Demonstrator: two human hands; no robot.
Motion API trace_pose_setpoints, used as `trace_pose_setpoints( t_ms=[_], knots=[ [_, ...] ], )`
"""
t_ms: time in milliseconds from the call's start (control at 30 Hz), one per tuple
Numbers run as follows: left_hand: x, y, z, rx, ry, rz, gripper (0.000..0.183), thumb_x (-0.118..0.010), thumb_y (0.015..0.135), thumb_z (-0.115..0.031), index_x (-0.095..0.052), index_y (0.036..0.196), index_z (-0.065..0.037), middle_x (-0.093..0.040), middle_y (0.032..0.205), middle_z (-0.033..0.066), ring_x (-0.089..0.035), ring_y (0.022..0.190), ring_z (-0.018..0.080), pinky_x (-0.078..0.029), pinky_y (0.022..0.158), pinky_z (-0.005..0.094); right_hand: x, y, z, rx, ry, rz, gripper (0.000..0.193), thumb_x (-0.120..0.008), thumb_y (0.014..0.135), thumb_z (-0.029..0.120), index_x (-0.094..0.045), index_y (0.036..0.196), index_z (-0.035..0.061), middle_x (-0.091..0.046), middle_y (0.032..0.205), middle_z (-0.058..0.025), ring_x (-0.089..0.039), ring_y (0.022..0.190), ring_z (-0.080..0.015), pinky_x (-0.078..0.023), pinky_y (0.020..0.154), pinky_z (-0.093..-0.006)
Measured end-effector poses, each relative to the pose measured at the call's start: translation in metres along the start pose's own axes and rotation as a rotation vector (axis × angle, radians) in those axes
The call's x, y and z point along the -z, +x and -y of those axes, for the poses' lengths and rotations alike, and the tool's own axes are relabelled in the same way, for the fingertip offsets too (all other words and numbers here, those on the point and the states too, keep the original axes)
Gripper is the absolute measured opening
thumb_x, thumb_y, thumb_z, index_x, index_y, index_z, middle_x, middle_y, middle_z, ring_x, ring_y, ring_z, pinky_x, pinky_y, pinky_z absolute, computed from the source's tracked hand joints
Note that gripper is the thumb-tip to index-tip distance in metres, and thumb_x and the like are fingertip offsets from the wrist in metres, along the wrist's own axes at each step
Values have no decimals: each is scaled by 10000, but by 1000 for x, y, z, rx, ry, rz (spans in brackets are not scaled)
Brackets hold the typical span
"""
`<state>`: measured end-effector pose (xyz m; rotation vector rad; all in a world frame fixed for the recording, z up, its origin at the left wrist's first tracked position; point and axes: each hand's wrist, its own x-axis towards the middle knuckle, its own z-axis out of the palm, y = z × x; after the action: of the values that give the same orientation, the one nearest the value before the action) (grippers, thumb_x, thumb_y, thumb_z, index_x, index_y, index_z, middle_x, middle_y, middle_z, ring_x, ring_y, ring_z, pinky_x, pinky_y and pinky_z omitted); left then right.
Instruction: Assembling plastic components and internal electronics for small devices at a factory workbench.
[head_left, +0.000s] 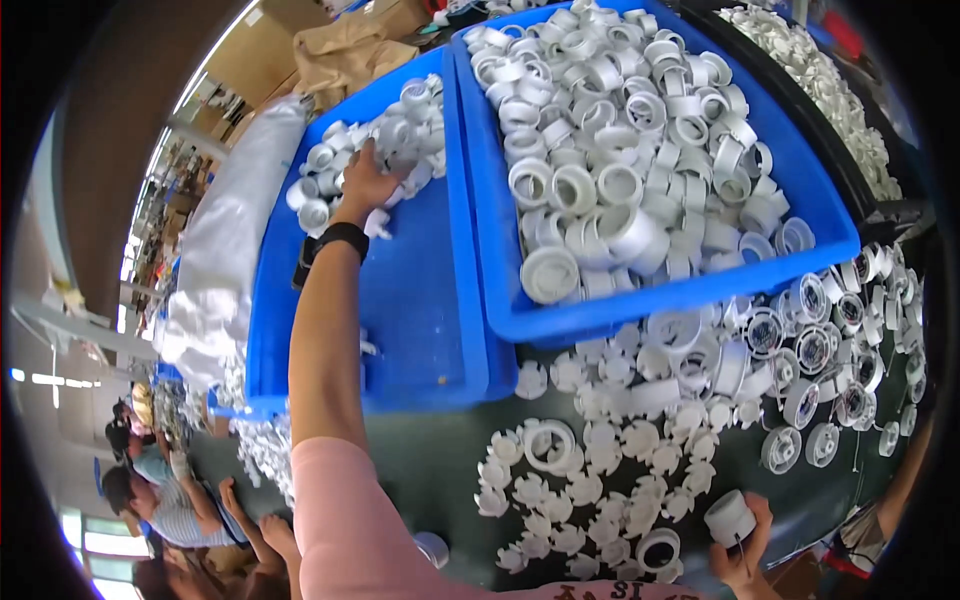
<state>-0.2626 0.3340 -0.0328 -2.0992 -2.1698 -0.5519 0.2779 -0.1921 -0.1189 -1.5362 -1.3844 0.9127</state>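
My left hand, with a dark watch on its wrist, reaches into the left blue bin among white plastic parts. Its fingers are spread, partly smeared by motion. A blurred white piece is close beside the fingers; I cannot make out its exact shape. At the lower right, my right hand is closed round a white cylindrical housing with a thin dark wire at its lower side. Loose white petal-shaped parts lie left of that hand on the dark table.
A second blue bin, heaped with white rings, stands beside the first. Several round assemblies with dark centres lie at the right. White sheeting runs along the left. Other people sit at the lower left; another person's arm shows far right.
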Motion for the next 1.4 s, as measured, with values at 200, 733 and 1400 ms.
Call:
trace_pose_setpoints(
  t_ms=[200, 733, 1400],
  knots=[
    [-36, 76, -39, -165, 40, 17, 675, -643, 765, -424, -472, 1364, -161, -463, 1383, 163, -396, 1300, 360, -322, 1067, 449, 2, 8, 17, 73, -200, 86, 725, -674, 762, 395, -363, 1278, -8, -511, 1042, -183, -511, 892, -289, -410, 774, -440],
    [-49, 129, -30, -125, -210, 788, 865, -651, 747, -481, -341, 1429, -48, -486, 1362, 162, -491, 1213, 252, -388, 990, 321, -8, -2, 5, 171, -302, 136, 701, -652, 812, 451, -380, 1309, 38, -575, 1123, -202, -577, 960, -358, -467, 789, -471],
    [56, -142, -87, -548, 188, 843, 713, -799, 533, -371, -583, 1172, -138, -581, 1067, 114, -556, 1043, 336, -446, 860, 441, -3, 21, 12, 254, -96, 161, 701, -646, 757, 308, -360, 1273, -69, -450, 1034, -158, -455, 900, -228, -393, 804, -350]
  ],
)
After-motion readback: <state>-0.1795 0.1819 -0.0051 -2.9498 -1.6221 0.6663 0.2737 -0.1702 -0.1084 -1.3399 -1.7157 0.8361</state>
